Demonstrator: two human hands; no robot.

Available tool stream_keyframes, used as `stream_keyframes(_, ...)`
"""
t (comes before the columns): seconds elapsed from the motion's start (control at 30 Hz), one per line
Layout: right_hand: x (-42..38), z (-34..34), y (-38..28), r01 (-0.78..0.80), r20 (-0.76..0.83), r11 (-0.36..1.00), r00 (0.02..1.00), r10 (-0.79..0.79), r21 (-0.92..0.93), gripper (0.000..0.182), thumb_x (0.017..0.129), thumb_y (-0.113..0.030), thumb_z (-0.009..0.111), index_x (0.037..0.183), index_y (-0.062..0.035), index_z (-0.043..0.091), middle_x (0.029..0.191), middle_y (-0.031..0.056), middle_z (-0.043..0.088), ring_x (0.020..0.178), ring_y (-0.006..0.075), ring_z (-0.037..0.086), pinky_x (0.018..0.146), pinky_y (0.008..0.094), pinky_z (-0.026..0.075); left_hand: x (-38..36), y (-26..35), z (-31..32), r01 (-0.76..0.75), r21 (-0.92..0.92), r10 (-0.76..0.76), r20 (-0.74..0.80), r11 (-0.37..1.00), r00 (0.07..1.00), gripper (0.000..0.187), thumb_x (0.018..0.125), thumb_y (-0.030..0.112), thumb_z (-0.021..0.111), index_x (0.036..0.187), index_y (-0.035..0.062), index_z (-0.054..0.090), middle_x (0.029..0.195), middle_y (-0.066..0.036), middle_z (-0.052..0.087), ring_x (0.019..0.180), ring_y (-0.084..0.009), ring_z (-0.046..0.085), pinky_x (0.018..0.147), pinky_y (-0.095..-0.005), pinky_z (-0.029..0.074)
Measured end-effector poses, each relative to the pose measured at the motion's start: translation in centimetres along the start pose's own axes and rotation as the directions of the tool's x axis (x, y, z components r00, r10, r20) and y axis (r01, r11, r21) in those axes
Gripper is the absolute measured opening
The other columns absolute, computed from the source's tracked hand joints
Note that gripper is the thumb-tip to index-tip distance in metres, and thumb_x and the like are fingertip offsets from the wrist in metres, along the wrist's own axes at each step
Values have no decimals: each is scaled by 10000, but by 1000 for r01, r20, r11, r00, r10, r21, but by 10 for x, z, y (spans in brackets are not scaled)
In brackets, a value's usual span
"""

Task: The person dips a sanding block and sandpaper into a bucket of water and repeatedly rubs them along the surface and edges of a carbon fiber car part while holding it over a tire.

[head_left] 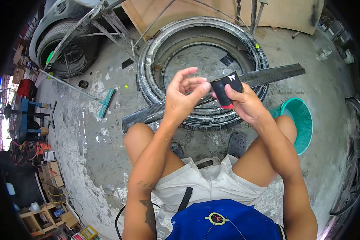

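Nearby, tire (158,44) (dark strip (272,75) lying across), green bucket (304,132), broom (107,103)

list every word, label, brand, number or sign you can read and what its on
No words or numbers are legible.
Black sheet in the right hand: white mark, too small to read.
Blue shirt: red figure-like emblem on black inside a yellowish ring, no readable lettering.
White box at the left: dark print, too small and blurred to read.
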State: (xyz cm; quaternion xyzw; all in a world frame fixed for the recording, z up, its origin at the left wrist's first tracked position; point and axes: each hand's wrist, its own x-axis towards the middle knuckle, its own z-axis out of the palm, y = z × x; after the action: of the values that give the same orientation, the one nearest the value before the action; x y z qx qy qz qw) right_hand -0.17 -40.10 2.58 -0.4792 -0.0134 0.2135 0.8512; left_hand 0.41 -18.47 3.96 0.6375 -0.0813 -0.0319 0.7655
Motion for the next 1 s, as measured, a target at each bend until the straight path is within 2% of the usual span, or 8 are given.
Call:
stream_keyframes(0.1, -1, -7, -6, -16, 13, 997, 1000, 14, 82, 455, 923, -301, 754, 1222, 14, 617, 1123, 119, 696, 1022, 225, 692, 839, 343, 559, 9, 7, -15, 18, 17, -17, -90, 1000, 996, 461, 983, 277, 674, 1319, -9, 542, 1190, -161, 699, 1063, -202, 679, 951, -319, 490)
stream_keyframes(0.27, -8, -11, -14, 75, -15, 996, 997, -74, 44, 456, 982, -293, 676, 1268, 47, 574, 1108, 153, 693, 1012, 229, 698, 870, 366, 570, 23, -10, -35, 140, 234, -117, -109, 962, 987, 414, 962, 314, 711, 1227, 8, 623, 1130, -91, 704, 1023, -152, 660, 919, -300, 489)
stream_keyframes(0.4, -21, -15, -43, 156, -129, 984, 978, -166, -87, 444, 932, -241, 749, 1243, 38, 598, 1118, 126, 685, 1009, 238, 700, 868, 363, 557, 27, -36, -31, 192, 541, -207, -34, 819, 978, 525, 899, 404, 767, 1239, 27, 631, 1130, -120, 691, 1062, -197, 643, 925, -361, 525)
stream_keyframes(0.5, -36, -63, -68, 243, -318, 870, 861, -397, -428, 452, 943, -219, 736, 1280, 45, 592, 1095, 116, 696, 913, 203, 705, 839, 337, 556, 27, -62, -24, -86, 776, -40, 141, 624, 989, 727, 821, 518, 785, 1284, -16, 614, 1273, -246, 629, 1193, -370, 611, 1035, -437, 476)
stream_keyframes(0.63, -93, -138, -115, 378, -512, 838, 666, -542, -395, 429, 973, -229, 701, 1290, 34, 579, 1124, 125, 662, 941, 178, 660, 836, 319, 556, 33, -85, 4, -191, 877, -76, 248, 441, 966, 853, 805, 630, 725, 1352, -5, 570, 1386, -250, 555, 1345, -404, 472, 1135, -519, 345)
stream_keyframes(0.77, -167, -257, -60, 422, -658, 876, 594, -462, -233, 423, 1012, -247, 649, 1314, 22, 524, 1123, 113, 638, 971, 190, 646, 831, 323, 557, 35, -106, 31, -259, 903, -87, 305, 342, 948, 949, 801, 645, 711, 1465, 16, 460, 1496, -263, 437, 1427, -443, 361, 1178, -564, 254)
stream_keyframes(0.93, -209, -232, -43, 268, -778, 934, 523, -347, -236, 406, 1020, -279, 634, 1282, 17, 540, 1113, 115, 646, 948, 192, 660, 792, 312, 561, 34, -76, 72, -430, 708, 69, 477, 560, 876, 901, 828, 546, 742, 1490, 21, 429, 1463, -255, 474, 1406, -410, 403, 1162, -525, 304)
stream_keyframes(1.0, -175, -161, -73, 327, -695, 877, 537, -479, -352, 428, 1014, -313, 641, 1274, 14, 552, 1112, 108, 654, 925, 184, 668, 767, 306, 564, 31, -46, 93, -483, 573, 144, 535, 662, 832, 869, 835, 504, 759, 1485, 23, 439, 1441, -252, 498, 1387, -393, 435, 1148, -503, 335)
